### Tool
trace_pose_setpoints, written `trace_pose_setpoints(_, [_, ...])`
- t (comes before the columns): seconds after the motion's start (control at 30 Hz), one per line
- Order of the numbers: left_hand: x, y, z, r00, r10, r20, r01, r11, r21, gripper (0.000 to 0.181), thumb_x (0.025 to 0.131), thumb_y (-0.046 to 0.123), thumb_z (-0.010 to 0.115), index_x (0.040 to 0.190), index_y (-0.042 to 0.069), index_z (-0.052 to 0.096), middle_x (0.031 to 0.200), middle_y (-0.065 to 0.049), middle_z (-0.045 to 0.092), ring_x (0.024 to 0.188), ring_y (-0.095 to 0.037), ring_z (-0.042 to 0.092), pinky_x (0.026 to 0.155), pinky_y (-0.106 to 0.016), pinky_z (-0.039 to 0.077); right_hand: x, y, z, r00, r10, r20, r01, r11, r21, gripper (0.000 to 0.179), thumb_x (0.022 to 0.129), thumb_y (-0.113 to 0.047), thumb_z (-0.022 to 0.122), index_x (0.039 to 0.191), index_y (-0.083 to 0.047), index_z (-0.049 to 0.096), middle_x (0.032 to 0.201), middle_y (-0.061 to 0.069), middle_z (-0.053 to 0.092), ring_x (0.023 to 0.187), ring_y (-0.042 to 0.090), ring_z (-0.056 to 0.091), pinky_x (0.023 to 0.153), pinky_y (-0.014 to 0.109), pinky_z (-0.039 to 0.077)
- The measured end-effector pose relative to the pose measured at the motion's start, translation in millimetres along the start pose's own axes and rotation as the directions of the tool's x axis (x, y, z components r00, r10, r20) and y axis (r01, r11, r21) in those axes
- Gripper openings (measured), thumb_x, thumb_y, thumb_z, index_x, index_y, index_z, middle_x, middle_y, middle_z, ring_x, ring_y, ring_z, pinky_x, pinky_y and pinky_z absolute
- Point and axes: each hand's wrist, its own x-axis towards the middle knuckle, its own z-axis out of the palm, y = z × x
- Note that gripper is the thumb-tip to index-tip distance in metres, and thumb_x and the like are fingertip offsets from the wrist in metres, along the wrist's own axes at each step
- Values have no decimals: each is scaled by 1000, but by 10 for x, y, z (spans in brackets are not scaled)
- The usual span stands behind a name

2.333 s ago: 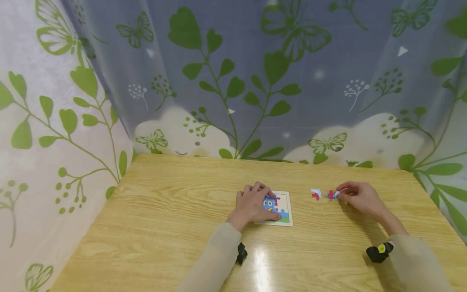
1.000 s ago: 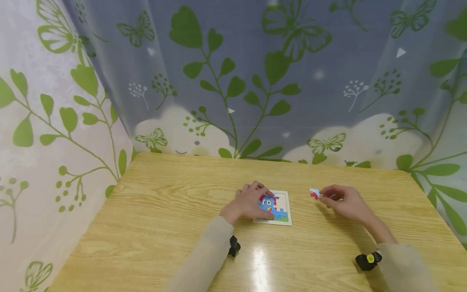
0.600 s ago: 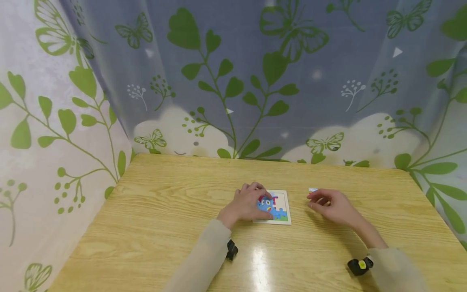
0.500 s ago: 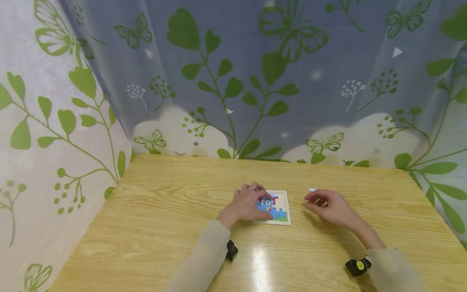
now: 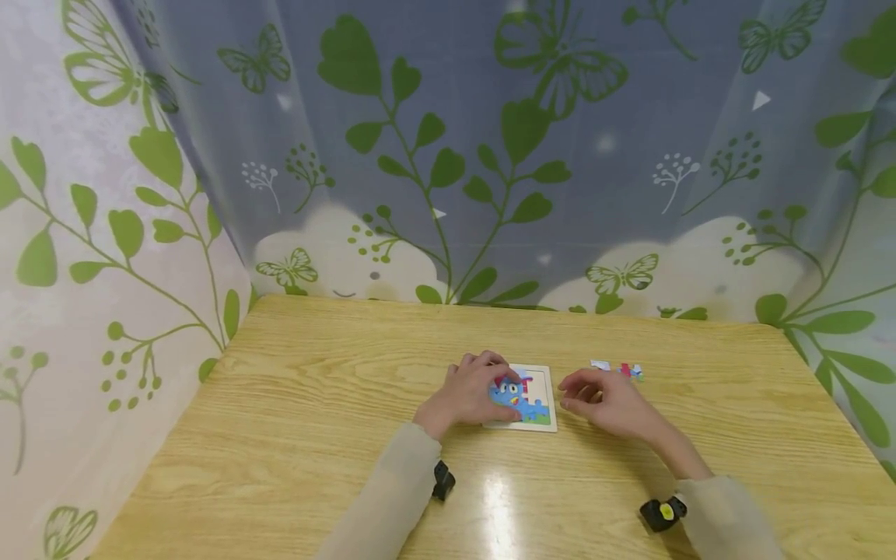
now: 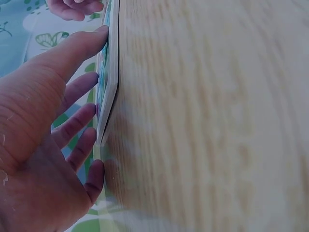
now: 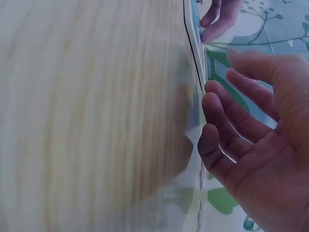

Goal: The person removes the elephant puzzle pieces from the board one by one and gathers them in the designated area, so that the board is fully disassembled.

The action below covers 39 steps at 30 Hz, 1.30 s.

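Note:
A small square jigsaw puzzle board (image 5: 552,408) with a pale frame lies flat on the table; its picture shows a blue big-eyed cartoon character, with a bare cream patch at upper right. My left hand (image 5: 465,393) rests over its left part, thumb and fingers spread and touching the picture. The left wrist view shows the thumb on the board (image 6: 111,79). Just right of the board hovers my right hand (image 5: 612,400), fingers loosely bent, with nothing visible between them. Behind it lie two loose jigsaw pieces: a whitish piece (image 5: 599,365), partly hidden, and a red-and-blue piece (image 5: 635,371).
The wooden table (image 5: 315,404) extends to both sides and towards the front. A curtain (image 5: 476,155) with leaves and butterflies hangs along the back edge, and similar patterned cloth is at the sides. A black wrist camera (image 5: 661,513) sits on the right wrist.
My right hand has moved left from the loose pieces towards the board, uncovering the red-and-blue piece. The left hand has shifted slightly left, still on the board.

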Motion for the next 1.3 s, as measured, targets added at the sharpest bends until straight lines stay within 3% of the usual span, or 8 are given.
trace_pose_setpoints(0.17, [-16, 17, -11, 1000, -5, 8, 5, 1000, 5, 48, 84, 53, 79, 127, 35, 65, 148, 5, 49, 135, -30, 42, 103, -53, 35, 32, -20, 68, 999, -44, 17, 44, 999, 13, 14, 91, -14, 76, 104, -9, 74, 86, -2, 69, 77, 5, 60, 68, 23, 51])
trace_pose_setpoints(0.43, [-15, 1, 12, 1000, -5, 8, 6, 1000, -3, 47, 84, 53, 79, 125, 35, 65, 149, 5, 47, 133, -30, 43, 101, -50, 35, 70, -58, 117, 998, -20, 66, 20, 1000, 2, 18, 90, -21, 78, 105, -11, 73, 87, -2, 66, 74, 9, 55, 66, 23, 47])
trace_pose_setpoints(0.77, [-10, 3, 16, 1000, -15, 10, 15, 999, -32, 48, 84, 52, 79, 127, 36, 64, 150, 5, 46, 135, -30, 41, 103, -52, 33, 90, -71, 153, 996, -51, 76, 56, 997, -60, 24, 88, -23, 81, 108, -14, 73, 89, -2, 61, 74, 8, 49, 68, 23, 44])
trace_pose_setpoints(1.3, [-4, -4, 15, 1000, -22, 8, 23, 999, -41, 49, 84, 52, 79, 128, 36, 64, 150, 5, 46, 136, -29, 41, 104, -52, 32, 104, -91, 152, 992, -69, 106, 77, 995, -69, 25, 88, -24, 81, 111, -15, 76, 87, -1, 57, 73, 8, 46, 66, 24, 42])
